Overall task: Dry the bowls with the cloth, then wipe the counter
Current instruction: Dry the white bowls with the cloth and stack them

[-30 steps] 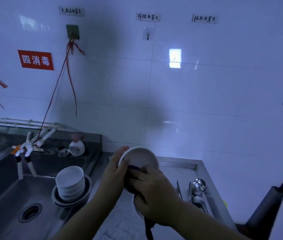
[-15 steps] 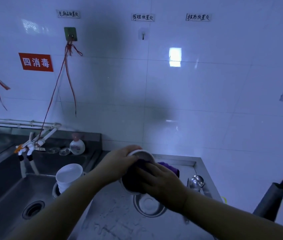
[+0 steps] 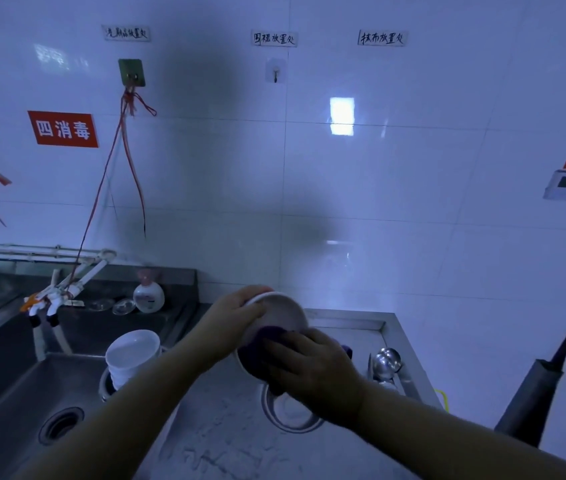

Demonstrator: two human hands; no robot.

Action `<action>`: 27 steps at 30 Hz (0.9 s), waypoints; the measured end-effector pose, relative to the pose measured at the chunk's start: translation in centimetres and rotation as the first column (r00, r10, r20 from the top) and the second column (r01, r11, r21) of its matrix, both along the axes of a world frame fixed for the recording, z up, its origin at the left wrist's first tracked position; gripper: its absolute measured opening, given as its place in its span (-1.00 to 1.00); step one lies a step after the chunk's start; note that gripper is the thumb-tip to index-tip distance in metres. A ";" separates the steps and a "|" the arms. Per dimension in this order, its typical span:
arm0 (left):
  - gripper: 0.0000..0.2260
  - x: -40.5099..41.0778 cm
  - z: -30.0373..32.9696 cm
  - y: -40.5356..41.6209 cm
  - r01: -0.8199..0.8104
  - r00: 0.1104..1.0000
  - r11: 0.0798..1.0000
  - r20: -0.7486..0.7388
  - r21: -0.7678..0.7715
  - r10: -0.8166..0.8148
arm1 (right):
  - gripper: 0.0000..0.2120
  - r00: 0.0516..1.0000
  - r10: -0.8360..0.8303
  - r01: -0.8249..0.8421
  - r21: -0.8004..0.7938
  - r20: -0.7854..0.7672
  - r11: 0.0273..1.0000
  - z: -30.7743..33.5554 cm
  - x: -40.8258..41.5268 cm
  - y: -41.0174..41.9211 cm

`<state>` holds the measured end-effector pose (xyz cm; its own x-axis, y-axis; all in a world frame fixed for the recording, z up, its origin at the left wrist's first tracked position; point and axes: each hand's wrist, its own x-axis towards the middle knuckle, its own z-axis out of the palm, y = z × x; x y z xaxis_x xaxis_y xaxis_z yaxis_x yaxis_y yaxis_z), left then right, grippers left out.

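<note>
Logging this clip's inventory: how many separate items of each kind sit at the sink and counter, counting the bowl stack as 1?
White bowl in hand: 1
Stack of white bowls: 1
Purple cloth: 1
Metal dish: 1
Metal ladles: 2
Soap bottle: 1
Total: 7

Both forearms look bare, apparently without sleeves.

Light: dim, with a blue cast.
Glare: bright rectangular reflection on the wall tiles (image 3: 342, 116).
Shadow: broad dark patch across the wall's middle.
Edges: wide-angle bending of tile lines.
Focus: slightly soft, with foreground arms murky.
</note>
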<state>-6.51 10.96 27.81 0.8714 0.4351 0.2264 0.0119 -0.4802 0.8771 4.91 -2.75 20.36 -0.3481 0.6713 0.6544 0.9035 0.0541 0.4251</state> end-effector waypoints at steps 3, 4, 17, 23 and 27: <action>-0.75 -0.5 1.3 0.5 0.120 0.975 0.988 -0.176 -0.100 -0.136 | -0.89 0.988 0.089 -0.080 -0.071 0.124 0.994 1.2 1.0 -0.6; -0.72 -0.6 1.5 0.7 0.093 0.978 0.984 -0.174 -0.149 -0.119 | -0.90 0.988 0.096 -0.088 -0.066 0.124 0.994 1.4 0.9 -0.6; -0.79 0.2 -2.9 -3.3 -0.022 0.913 0.938 0.375 -0.345 0.160 | -0.56 0.928 -0.229 0.278 0.138 -0.293 0.951 1.1 -3.8 0.8; -0.68 -0.1 -1.9 -1.8 0.013 0.937 0.958 0.339 -0.288 0.089 | -0.68 0.938 -0.211 0.247 0.101 -0.275 0.964 1.3 -3.5 1.3; -0.75 -0.5 -1.3 -1.1 0.023 0.964 0.983 0.264 -0.184 0.027 | -0.76 0.994 -0.107 0.109 0.065 -0.032 0.992 1.4 -0.7 0.3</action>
<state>-7.00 9.81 26.52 0.7904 0.4928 0.3638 -0.2310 -0.3103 0.9222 4.18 -2.44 21.73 -0.2568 0.6586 0.7073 0.9142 -0.0718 0.3988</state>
